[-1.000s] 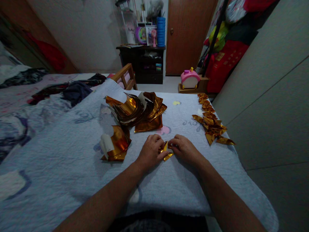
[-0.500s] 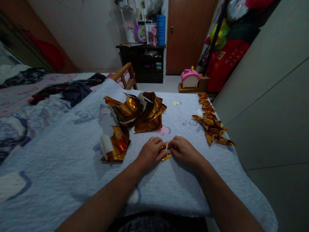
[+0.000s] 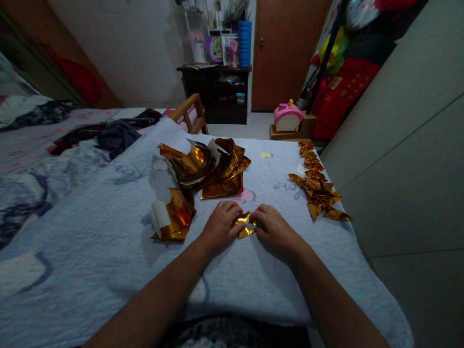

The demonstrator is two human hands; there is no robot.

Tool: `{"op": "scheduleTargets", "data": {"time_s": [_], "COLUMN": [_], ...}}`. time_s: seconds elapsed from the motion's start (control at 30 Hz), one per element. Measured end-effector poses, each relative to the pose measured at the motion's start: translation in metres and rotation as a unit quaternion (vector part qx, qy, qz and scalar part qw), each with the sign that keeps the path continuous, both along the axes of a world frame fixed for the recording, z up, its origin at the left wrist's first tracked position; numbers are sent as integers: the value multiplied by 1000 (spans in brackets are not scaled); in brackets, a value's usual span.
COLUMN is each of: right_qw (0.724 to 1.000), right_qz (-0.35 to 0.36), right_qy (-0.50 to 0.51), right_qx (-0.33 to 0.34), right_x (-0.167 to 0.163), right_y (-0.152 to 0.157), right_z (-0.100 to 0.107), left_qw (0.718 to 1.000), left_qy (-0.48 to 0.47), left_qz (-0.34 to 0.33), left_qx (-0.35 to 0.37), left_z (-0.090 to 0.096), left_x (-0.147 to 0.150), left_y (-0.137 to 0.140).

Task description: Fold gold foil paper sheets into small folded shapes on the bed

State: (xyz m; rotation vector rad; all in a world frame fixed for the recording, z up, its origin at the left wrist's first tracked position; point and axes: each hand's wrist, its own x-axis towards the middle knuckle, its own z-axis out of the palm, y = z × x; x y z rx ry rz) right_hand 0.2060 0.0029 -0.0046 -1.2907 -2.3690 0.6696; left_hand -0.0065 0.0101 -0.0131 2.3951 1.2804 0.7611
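Observation:
A small folded sheet of gold foil paper (image 3: pixel 246 230) lies on the bed cover, its pale underside showing in a narrow strip. My left hand (image 3: pixel 222 223) grips its left side between thumb and fingers. On the opposite edge, my right hand (image 3: pixel 273 227) pinches the foil with bent fingers. Left of my hands is a small curled stack of gold foil sheets (image 3: pixel 177 217) with a white rolled edge. Beyond it spreads a bigger fanned stack of foil sheets (image 3: pixel 197 164). Folded gold foil pieces (image 3: pixel 321 191) are heaped in a row at the right.
A light blue patterned cover (image 3: pixel 119 270) spreads under everything. Crumpled clothes (image 3: pixel 118 137) lie at the left. Past the far edge stand a wooden chair (image 3: pixel 190 113), a dark cabinet (image 3: pixel 213 96) and a pink toy case (image 3: pixel 288 116). A pale cupboard (image 3: pixel 409 145) rises along the right.
The foil sheet between my hands now lies flatter and shows more gold surface. My left hand has shifted slightly left, my fingers still on the foil. The view has turned a little.

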Motion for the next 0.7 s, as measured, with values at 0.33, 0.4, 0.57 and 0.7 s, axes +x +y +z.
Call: {"op": "scheduleTargets", "data": {"time_s": [0.33,0.4,0.57,0.7], "right_qw": [999,999,997,996], "right_qz": [-24,-32,-41,-70], "right_qy": [24,33,58,43], "right_qx": [19,21,28,41], "right_x": [-3,-4,-6,-9], "right_y": [3,4,4,4], "right_z": [-10,-11,-9,-5], "left_qw": [999,999,999,999], "left_qy": [39,37,36,28], "left_qz": [-34,-29,-19,-24], "left_qx": [-15,-12,-3,-10], "left_z": [-2,-2,0,1], "left_x": [3,4,5,6], "left_y": [-2,-3,-5,-4]}}
